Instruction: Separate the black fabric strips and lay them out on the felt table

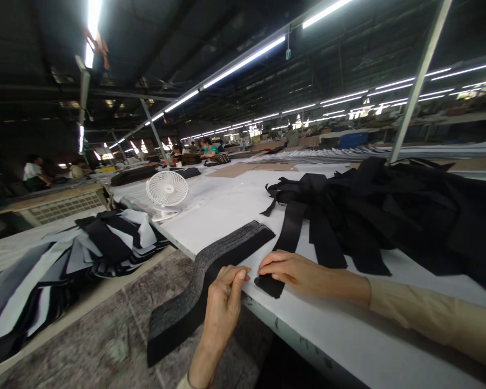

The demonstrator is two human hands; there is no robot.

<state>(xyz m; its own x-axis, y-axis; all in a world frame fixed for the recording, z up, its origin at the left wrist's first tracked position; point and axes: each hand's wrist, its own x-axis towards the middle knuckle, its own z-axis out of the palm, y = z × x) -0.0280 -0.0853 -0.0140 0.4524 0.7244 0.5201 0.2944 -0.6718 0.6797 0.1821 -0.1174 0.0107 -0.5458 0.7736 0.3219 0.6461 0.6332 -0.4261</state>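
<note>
My right hand point(294, 268) rests at the table edge, its fingers closed on the near end of a black fabric strip point(290, 229). This strip runs back toward a loose heap of black strips point(360, 216). Just left of it, my left hand point(223, 300) has thumb and fingertips pinched together; anything between them is too small to make out. Beside and partly behind that hand lies a neat stack of black strips point(222, 254), its layered edges showing grey. One end of the stack lies on the table, and the other droops over the edge.
A small white fan point(167, 189) stands at the edge of the white table point(235, 197). Down to the left, fanned black, grey and white fabric pieces point(85, 248) lie on a lower surface. A metal post point(419, 81) rises behind the heap. Several people work farther back.
</note>
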